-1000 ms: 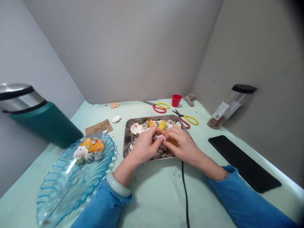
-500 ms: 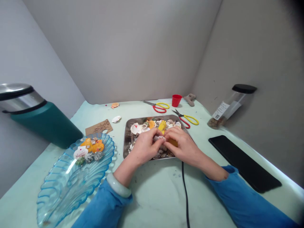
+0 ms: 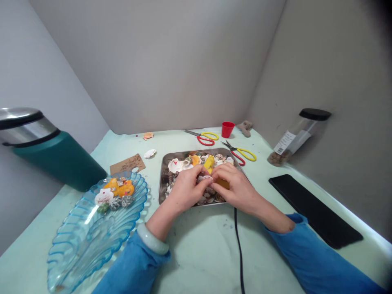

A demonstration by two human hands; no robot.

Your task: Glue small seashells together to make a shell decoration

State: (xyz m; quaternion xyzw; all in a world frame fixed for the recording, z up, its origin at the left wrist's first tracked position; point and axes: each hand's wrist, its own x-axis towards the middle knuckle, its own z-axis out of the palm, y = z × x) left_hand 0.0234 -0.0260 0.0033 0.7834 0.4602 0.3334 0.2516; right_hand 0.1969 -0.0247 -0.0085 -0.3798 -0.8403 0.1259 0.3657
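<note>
Over the metal tray (image 3: 159,188), my left hand (image 3: 186,187) and my right hand (image 3: 237,188) meet with thumbs and fingers pinched together. Between the fingertips is a small pale shell (image 3: 201,178), partly covered by the left fingers. Seashells of many kinds fill the tray, among them a white shell (image 3: 174,165) at the far left and an orange shell (image 3: 195,160). A yellow object (image 3: 209,162) lies in the tray beyond my hands. My right hand hides part of an amber-yellow surface beneath it.
Left stand a blue clear dish (image 3: 92,241) with small ornaments and a green bottle (image 3: 61,157). Two scissors (image 3: 204,138), a red cup (image 3: 227,130) and loose shells are behind. Right are a lidded jar (image 3: 292,141) and black slab (image 3: 315,210). A black cord (image 3: 239,249) runs toward me.
My hands stay over the tray with the shell between the fingertips. Only slight shifts of the fingers show; everything else is where it was.
</note>
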